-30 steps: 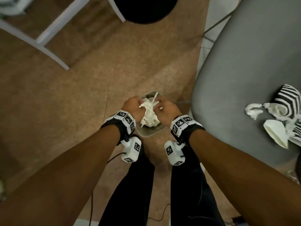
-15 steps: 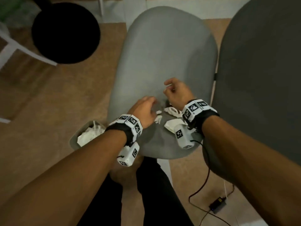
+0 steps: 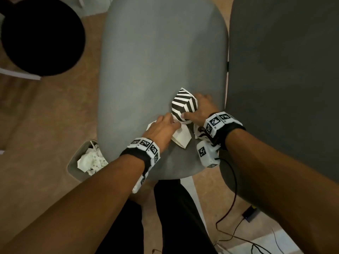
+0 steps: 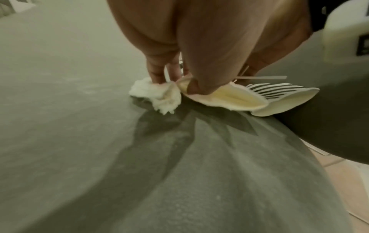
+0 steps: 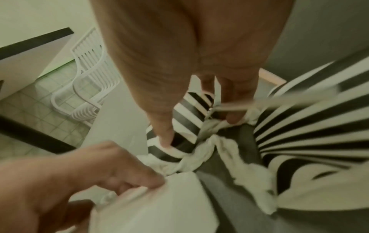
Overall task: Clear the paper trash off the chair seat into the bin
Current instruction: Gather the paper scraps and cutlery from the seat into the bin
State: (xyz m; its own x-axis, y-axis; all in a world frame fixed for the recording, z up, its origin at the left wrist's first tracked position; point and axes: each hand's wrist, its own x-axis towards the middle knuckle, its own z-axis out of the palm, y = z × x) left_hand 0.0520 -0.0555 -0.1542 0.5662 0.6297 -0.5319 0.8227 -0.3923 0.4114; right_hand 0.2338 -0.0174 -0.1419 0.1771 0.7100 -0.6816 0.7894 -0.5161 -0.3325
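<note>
The grey chair seat (image 3: 156, 61) fills the middle of the head view. Near its front edge lies a black-and-white striped paper (image 3: 183, 101), with my right hand (image 3: 192, 107) curled round it, thumb on its near side. My left hand (image 3: 171, 122) pinches the white paper scraps (image 3: 181, 139) just left of it. In the left wrist view those fingers gather a crumpled white tissue (image 4: 157, 96) and a cream folded sheet (image 4: 235, 99). The small bin (image 3: 72, 169) stands on the floor at the seat's front left, holding crumpled paper (image 3: 91, 160).
A darker grey chair (image 3: 284, 88) stands close on the right. A black round stool (image 3: 40, 33) is at the top left. Cables and a small black adapter (image 3: 250, 213) lie on the floor at the lower right. My legs are just below the seat.
A second ago both hands held crumpled paper over the bin. They have moved right onto the seat; the right hand has taken the striped paper, the left has closed on the white scraps.
</note>
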